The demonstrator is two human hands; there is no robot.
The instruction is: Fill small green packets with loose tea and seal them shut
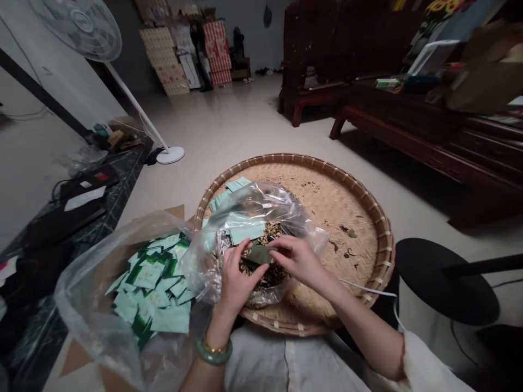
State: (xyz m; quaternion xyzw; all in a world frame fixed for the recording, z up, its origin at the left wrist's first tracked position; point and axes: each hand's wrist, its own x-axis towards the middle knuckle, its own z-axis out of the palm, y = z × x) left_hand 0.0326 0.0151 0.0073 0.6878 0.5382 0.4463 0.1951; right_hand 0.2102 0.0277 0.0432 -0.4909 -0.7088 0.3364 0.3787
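Between my hands is a small grey-green sachet, held over an open clear plastic bag of dark and yellowish dried loose bits. My left hand, with a jade bangle at the wrist, has its fingers at the sachet's left side and its thumb along the lower edge. Thumb and fingertips of my right hand pinch the right edge. Just beyond, pale green sachets lie on the bag's contents. A dark slim object shows partly behind my right fingers.
The bag rests on a round woven bamboo tray scattered with dried bits. More pale green sachets line its far left. Left stands a plastic-lined box of filled green packets. A white cable crosses the tray's right rim near a black round base.
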